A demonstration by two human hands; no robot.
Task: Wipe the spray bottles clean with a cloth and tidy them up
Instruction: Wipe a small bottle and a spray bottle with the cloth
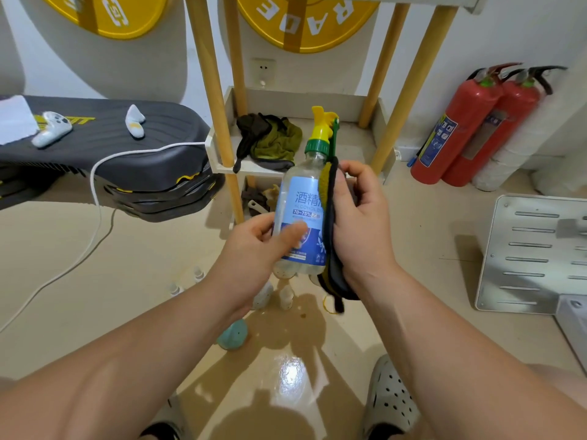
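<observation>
Left hand grips bottle (label "70–75%", seemingly "ALCOHOL"); right hand holds cloth.

left hand grips spray bottle; right hand presses cloth against it.

A glossy beige floor is seen below, and a bright patch of light is reflected in it. The room is closed off by a white wall, in which a socket is set low, behind the wooden posts of a shelf unit. Two round yellow signs are cut off by the top edge. Two red fire extinguishers are stood side by side at the right. A dark padded bench is placed at the left, and a white cable is draped over its edge to the floor. A slotted metal plate is seen at the far right.
</observation>
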